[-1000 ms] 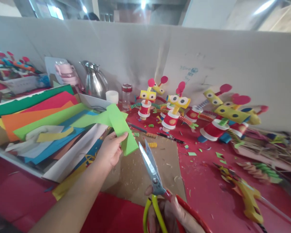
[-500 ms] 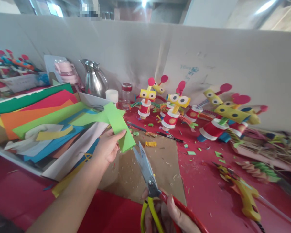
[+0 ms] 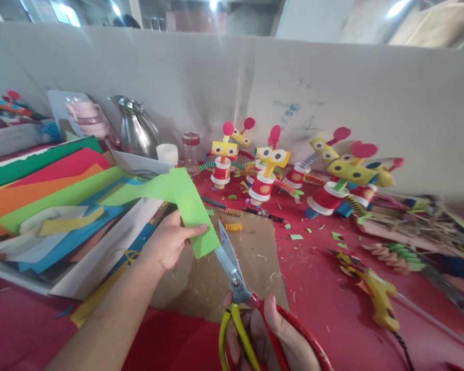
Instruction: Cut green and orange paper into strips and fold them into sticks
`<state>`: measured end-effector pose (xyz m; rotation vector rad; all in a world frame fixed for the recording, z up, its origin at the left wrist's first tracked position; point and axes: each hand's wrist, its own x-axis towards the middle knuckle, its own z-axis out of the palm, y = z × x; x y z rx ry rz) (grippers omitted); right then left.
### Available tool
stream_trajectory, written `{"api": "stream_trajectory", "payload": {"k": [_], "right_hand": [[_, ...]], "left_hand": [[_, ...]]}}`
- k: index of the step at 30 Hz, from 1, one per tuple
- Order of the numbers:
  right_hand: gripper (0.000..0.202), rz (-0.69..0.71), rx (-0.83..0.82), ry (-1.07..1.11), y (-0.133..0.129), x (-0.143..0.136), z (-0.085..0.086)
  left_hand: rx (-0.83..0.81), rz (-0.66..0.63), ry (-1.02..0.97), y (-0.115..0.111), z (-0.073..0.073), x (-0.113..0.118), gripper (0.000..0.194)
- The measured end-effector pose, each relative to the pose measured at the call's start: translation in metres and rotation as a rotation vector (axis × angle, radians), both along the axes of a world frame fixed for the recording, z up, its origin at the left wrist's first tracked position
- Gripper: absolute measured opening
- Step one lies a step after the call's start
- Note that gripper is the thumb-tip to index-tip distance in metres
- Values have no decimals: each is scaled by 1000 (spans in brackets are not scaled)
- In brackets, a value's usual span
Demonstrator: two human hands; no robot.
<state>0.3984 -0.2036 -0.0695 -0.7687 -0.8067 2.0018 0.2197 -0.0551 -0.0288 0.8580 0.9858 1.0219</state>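
My left hand pinches a folded strip of light green paper, thumb on its front face. One tail of the strip runs left over the paper box. In my right hand is a pair of scissors with red and yellow handles, blades slightly apart and pointing up and left. The lower corner of the green paper lies at the blades; whether it sits between them is hard to tell. Below both hands lies a brown cardboard sheet sprinkled with scraps, with a yellow folded paper spring on it.
A box of coloured paper stands left. Behind are a steel jug, a white cup and a glass jar. Several paper-cup figures stand at the back. A yellow glue gun lies right, near a tray of straw-like strips.
The green paper and the scissors have come closer together, its lower corner now by the blades. The whole view has shifted a little, so the background sits further left.
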Motion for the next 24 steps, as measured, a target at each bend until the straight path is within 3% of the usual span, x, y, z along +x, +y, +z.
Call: {"api": "stream_trajectory", "payload": {"k": [19,24], "right_hand": [[77,-52,-14,-85,0,6,4],[77,-63,10,-125,0,9,3]], "left_hand": [[56,22,138,5,-2,-10,39],[3,67,47,6,0,-7,43]]}}
